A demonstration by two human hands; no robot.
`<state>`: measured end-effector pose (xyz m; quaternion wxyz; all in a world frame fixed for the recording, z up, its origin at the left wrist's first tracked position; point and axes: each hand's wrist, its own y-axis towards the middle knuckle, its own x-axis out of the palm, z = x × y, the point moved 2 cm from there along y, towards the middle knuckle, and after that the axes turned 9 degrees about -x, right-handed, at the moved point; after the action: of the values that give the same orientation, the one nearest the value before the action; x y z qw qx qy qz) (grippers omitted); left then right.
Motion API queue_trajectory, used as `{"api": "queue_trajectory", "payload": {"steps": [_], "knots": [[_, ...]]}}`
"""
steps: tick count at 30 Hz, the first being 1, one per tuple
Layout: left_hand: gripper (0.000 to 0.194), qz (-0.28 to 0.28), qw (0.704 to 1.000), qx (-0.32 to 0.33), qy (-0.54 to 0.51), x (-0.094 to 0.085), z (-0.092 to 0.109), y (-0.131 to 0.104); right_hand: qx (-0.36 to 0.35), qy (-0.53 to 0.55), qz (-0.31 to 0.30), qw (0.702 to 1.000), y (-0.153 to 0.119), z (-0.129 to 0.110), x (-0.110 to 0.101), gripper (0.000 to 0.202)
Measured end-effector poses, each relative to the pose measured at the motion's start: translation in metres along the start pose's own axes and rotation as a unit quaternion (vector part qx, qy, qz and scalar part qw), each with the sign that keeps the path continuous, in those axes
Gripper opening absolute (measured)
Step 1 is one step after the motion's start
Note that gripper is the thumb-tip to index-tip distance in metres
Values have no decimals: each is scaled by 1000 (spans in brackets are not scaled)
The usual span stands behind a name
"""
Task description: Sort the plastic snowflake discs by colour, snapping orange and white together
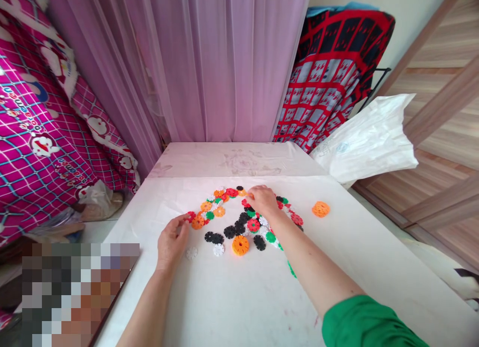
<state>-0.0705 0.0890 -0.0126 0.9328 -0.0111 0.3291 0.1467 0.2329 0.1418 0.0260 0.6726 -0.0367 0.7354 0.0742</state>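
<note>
Many notched plastic snowflake discs in red, orange, green, white and black are strewn across a pale-covered table (232, 297). At the left end of a curved band of discs, my left hand (172, 241) has its thumb and fingertips closed at the edge of a red disc (191, 216), beside an orange disc (198, 222). My right hand (264, 200) reaches over the pile, fingers bent together near an orange disc (242, 193); what they pinch is hidden. Below lie black discs (229, 232) and a stack of orange discs (240, 246). My right forearm covers part of the pile.
Another orange stack (321, 209) stands apart to the right. A white plastic bag (368, 137) is by the table's right edge. Purple curtains (232, 63) hang behind. A pink patterned cloth (48, 102) is on the left, wooden doors (441, 137) on the right.
</note>
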Motion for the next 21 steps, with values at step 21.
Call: {"api": "queue_trajectory", "payload": {"steps": [21], "knots": [[44, -7, 1000, -1, -8, 0, -2, 1, 14, -13, -47, 999, 32, -29, -3, 42]]}}
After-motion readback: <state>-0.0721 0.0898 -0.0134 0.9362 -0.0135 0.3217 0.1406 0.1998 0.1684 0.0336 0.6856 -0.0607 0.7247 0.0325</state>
